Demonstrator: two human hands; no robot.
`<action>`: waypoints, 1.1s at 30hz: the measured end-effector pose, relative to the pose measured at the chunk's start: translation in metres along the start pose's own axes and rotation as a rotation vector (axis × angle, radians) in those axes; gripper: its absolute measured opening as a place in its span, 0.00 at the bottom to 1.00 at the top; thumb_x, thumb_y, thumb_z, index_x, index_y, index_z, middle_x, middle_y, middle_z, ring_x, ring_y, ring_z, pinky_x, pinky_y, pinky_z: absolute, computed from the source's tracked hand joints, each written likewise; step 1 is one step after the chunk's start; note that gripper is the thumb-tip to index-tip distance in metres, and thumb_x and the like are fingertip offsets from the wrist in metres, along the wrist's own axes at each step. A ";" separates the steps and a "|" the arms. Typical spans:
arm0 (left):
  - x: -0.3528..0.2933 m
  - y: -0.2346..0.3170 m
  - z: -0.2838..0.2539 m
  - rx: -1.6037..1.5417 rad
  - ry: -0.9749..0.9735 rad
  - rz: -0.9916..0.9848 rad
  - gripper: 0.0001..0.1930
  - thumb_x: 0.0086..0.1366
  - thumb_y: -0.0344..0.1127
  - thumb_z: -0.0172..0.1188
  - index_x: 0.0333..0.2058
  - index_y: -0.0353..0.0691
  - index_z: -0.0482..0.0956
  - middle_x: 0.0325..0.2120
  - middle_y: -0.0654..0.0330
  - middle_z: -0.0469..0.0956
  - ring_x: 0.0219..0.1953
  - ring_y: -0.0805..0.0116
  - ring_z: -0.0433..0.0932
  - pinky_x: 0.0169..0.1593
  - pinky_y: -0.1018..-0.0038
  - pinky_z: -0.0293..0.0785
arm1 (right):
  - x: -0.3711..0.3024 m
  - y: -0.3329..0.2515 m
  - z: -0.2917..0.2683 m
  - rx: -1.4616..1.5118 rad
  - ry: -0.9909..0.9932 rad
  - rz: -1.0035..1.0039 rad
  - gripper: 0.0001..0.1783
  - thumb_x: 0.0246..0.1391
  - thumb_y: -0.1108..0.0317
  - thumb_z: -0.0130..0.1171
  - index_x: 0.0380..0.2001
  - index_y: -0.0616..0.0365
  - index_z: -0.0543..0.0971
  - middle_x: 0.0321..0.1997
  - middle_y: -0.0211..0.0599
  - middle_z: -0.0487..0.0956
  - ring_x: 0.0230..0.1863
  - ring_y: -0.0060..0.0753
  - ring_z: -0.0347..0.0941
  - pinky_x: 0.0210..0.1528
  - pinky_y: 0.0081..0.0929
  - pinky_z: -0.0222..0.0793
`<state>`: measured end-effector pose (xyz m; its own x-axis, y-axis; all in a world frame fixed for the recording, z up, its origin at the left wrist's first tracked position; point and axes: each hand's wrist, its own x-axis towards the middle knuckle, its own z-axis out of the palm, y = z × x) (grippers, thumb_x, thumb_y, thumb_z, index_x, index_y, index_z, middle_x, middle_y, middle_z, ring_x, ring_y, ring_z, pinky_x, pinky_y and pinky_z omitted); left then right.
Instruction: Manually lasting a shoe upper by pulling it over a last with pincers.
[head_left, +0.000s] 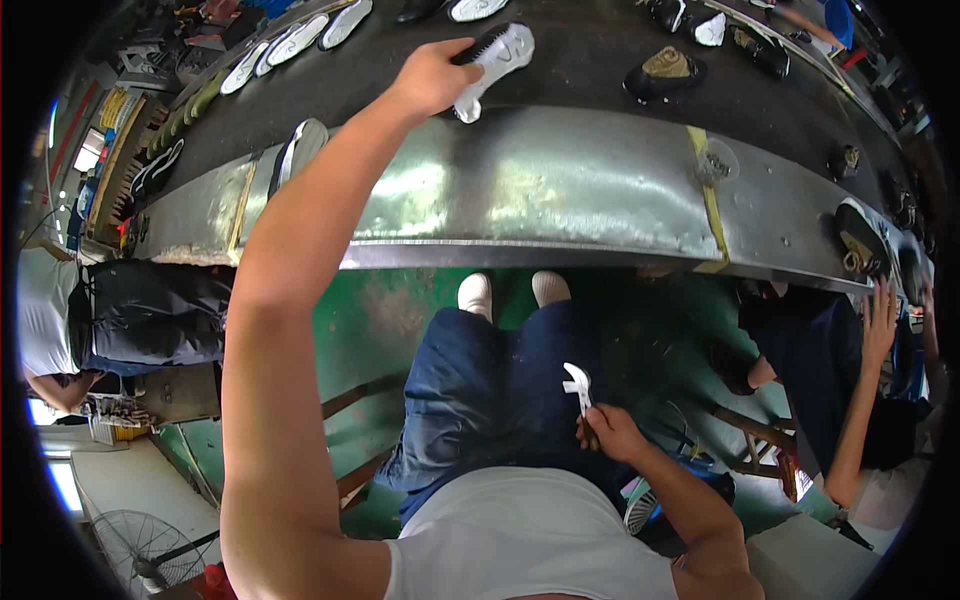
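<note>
Right grip [612, 432], toward 5 o'clock from the middle of the view, is clenched around the handle of a hammer-like tool [580, 388]. Its curved, pale head points toward 11 o'clock above the person's thigh in dark blue trousers [450, 380]. Two pale shoes [475, 295] on the person's feet show at 12 o'clock, on the green floor [395, 315]. Beyond them runs the metal-edged desk [450, 205], with a shiny near strip and a dark top. A clear bowl [718, 163] of small bits sits on that strip at 2 o'clock, beside yellow tape [712, 220]. Left grip [432, 80], its arm stretched out, grasps a black-and-white shoe [508, 50] near 12 o'clock, over the dark top; whether the shoe touches the desk I cannot tell. Farther round lie a black-and-gold shoe [668, 75] at 1 o'clock and pale-soled shoes [298, 42] at 11 o'clock.
</note>
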<state>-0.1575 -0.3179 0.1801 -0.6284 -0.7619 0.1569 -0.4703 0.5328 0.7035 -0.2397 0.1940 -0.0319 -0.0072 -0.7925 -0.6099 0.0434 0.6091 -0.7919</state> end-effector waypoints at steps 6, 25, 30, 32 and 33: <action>0.063 -0.081 0.056 1.185 -0.026 0.118 0.22 0.65 0.32 0.44 0.55 0.49 0.77 0.57 0.56 0.76 0.62 0.48 0.71 0.64 0.56 0.67 | 0.003 0.004 -0.007 0.111 -0.001 0.013 0.21 0.72 0.58 0.43 0.39 0.67 0.76 0.30 0.40 0.81 0.27 0.29 0.78 0.32 0.28 0.74; -0.178 -0.134 -0.141 -0.733 -0.107 -0.466 0.25 0.68 0.53 0.59 0.48 0.34 0.77 0.38 0.55 0.82 0.38 0.66 0.81 0.42 0.67 0.79 | 0.004 0.022 0.008 0.185 0.045 0.001 0.22 0.72 0.57 0.42 0.38 0.67 0.76 0.29 0.41 0.81 0.25 0.30 0.78 0.30 0.27 0.74; -0.315 -0.060 0.025 -1.226 0.060 -0.331 0.22 0.70 0.37 0.60 0.58 0.33 0.70 0.45 0.56 0.80 0.45 0.69 0.78 0.52 0.70 0.76 | 0.000 -0.005 0.006 -0.093 0.069 0.014 0.16 0.67 0.60 0.50 0.40 0.64 0.76 0.28 0.38 0.80 0.26 0.29 0.78 0.31 0.26 0.73; -0.356 -0.038 0.084 -1.190 0.051 -0.304 0.30 0.68 0.32 0.62 0.65 0.36 0.63 0.49 0.58 0.77 0.51 0.71 0.75 0.58 0.71 0.71 | -0.014 -0.011 0.013 -0.195 0.036 0.044 0.14 0.65 0.62 0.54 0.41 0.63 0.77 0.28 0.37 0.80 0.26 0.28 0.78 0.32 0.25 0.73; -0.371 -0.046 0.110 -1.139 -0.009 -0.331 0.34 0.67 0.30 0.62 0.69 0.38 0.58 0.51 0.59 0.76 0.53 0.72 0.73 0.60 0.72 0.68 | -0.019 -0.021 0.019 -0.094 0.058 -0.121 0.12 0.64 0.64 0.56 0.42 0.63 0.77 0.28 0.35 0.80 0.28 0.27 0.76 0.33 0.25 0.73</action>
<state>0.0291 -0.0192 0.0133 -0.5863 -0.7960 -0.1505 0.2086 -0.3279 0.9214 -0.2218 0.1962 -0.0029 -0.0644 -0.8588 -0.5082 -0.0552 0.5116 -0.8575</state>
